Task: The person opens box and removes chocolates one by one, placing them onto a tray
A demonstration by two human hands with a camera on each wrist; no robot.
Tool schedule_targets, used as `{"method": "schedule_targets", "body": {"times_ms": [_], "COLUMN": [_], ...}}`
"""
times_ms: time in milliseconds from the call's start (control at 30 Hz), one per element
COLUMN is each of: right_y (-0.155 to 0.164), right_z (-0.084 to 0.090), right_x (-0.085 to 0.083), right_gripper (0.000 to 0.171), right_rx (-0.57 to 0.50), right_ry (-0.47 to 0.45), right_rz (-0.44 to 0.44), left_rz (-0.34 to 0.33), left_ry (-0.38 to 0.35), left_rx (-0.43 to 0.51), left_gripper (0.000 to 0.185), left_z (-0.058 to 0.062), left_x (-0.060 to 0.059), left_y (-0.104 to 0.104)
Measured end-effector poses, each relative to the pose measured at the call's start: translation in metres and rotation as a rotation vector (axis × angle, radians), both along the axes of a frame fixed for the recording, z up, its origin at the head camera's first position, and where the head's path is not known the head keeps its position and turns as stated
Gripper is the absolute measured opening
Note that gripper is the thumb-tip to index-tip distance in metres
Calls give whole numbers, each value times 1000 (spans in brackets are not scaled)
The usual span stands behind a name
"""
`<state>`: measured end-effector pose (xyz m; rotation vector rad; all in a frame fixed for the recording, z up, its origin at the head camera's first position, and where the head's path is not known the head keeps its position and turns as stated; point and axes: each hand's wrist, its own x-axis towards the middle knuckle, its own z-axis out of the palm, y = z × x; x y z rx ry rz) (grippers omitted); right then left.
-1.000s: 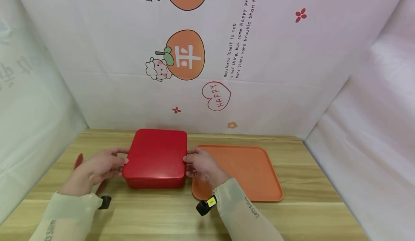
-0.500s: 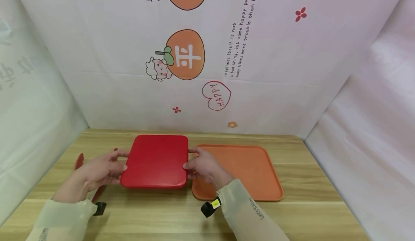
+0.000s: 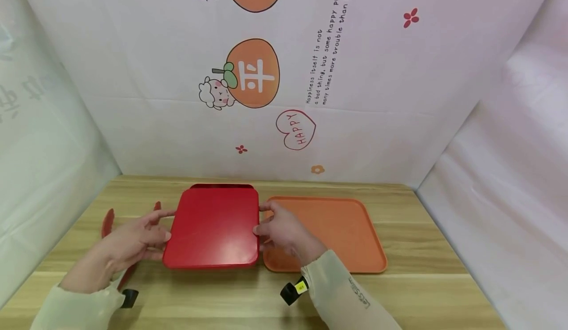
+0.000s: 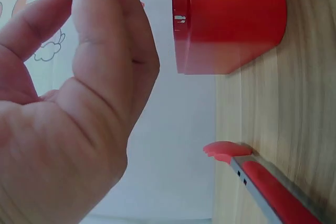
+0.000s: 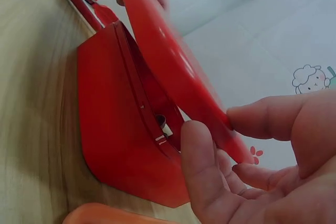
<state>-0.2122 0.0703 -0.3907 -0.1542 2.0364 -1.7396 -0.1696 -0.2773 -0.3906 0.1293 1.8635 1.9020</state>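
A red square lid [image 3: 215, 227] is lifted off a red metal box [image 5: 113, 114], its near edge lower than its far one in the head view. My left hand [image 3: 133, 239] holds the lid's left edge, thumb on top. On the opposite edge, my right hand [image 3: 286, 232] pinches it between thumb and fingers. The right wrist view shows a gap between lid and box rim, with a small dark-and-pale thing inside the box. Most of the box's inside is hidden. Below my left wrist lie red-tipped tongs [image 4: 273, 190] with metal arms.
An orange tray [image 3: 333, 231] lies on the wooden table [image 3: 213, 300] right of the box, partly under my right hand. A printed white cloth [image 3: 364, 142] rises behind the table, with pale cloths along both sides.
Both hands have raised the lid off the box and brought it toward me, so the box's back rim now shows behind it. The tray and tongs stay put.
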Motion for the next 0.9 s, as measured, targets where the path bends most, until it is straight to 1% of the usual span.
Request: {"method": "schedule_targets", "body": {"times_ms": [133, 200, 367, 533, 700, 900], "right_y": [3, 5, 4, 0, -4, -10], "right_z": [3, 4, 4, 1, -2, -4], "right_x": [5, 8, 15, 24, 35, 48], "right_gripper": [75, 78, 79, 82, 86, 87], "right_rx": [7, 4, 32, 48, 27, 12], "right_ry": [-8, -15, 7, 27, 3, -10], "right_rz": [39, 50, 63, 65, 61, 80], "left_rz": [4, 1, -10, -24, -59, -71], "left_ry": [-10, -17, -20, -21, -13, -41], "left_rx": [-27, -38, -70, -117, -145, -167], "left_gripper": [82, 83, 83, 82, 81, 80], "left_z": [1, 1, 2, 0, -3, -7], "left_x": [5, 8, 15, 23, 32, 45], "left_y": [1, 1, 1, -1, -7, -14]}}
